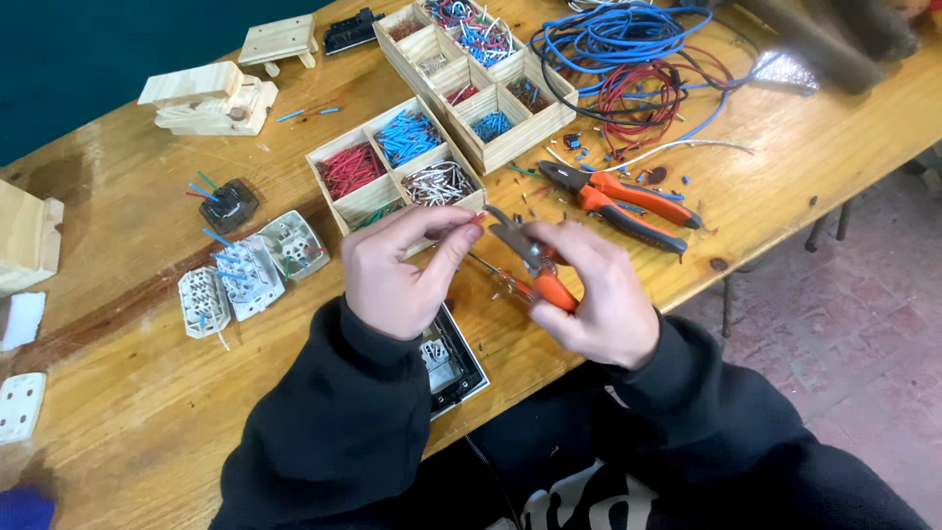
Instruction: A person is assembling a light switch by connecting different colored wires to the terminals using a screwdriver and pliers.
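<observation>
Black sleeves (334, 432) fill the bottom of the view, and from them both hands rise over the wooden table (785, 167). Left hand (397, 270) pinches a short red wire (478, 218) between thumb and forefinger, its tip pointing at the pliers. Right hand (599, 294) is clenched around the orange grips of small pliers (525, 253), whose grey head sits just beside the wire's end; whether the jaws touch the wire cannot be told.

Below the two hands, partly hidden by the left wrist, lies a black-framed switch plate (453, 365). Just beyond the pinched wire stands a wooden tray (392, 177) with compartments of red, blue, white and green wire pieces. Farther beyond it is a second tray (481, 83) with more sorted pieces. Right of the pliers' head, near it on the table, lie two larger orange-handled pliers (623, 201). Past those, well away from the hands, sit coils of blue and red cable (628, 69). Left of the left hand rest white socket parts (250, 275) with blue wires in them, and a small black part (229, 204) beyond them. Wooden blocks (211, 98) sit far off to the left.
</observation>
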